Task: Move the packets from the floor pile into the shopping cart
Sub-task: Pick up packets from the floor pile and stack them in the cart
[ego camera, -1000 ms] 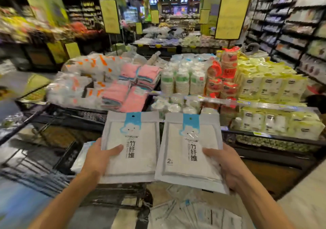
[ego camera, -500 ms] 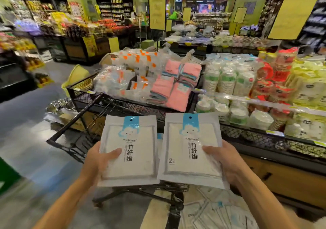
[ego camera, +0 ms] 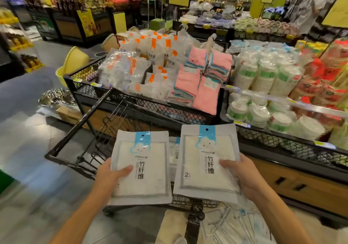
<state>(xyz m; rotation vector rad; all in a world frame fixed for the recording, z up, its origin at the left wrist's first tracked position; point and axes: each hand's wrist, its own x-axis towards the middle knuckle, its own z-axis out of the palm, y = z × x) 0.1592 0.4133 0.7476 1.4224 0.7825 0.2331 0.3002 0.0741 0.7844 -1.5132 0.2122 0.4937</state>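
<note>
— So, what's in the hands?
— Flat, glossy white packets with blue header strips: the left hand (ego camera: 111, 176) grips the left packet (ego camera: 141, 168), the right hand (ego camera: 243, 174) grips the right packet (ego camera: 207, 162), thumbs on top, both above the black wire shopping cart (ego camera: 79, 130).
— And the rest?
— The floor pile (ego camera: 233, 225) lies lower right (crinkly, blurred), on grey shop floor (ego camera: 28, 140) beside a mesh display bin (ego camera: 150, 102).
</note>
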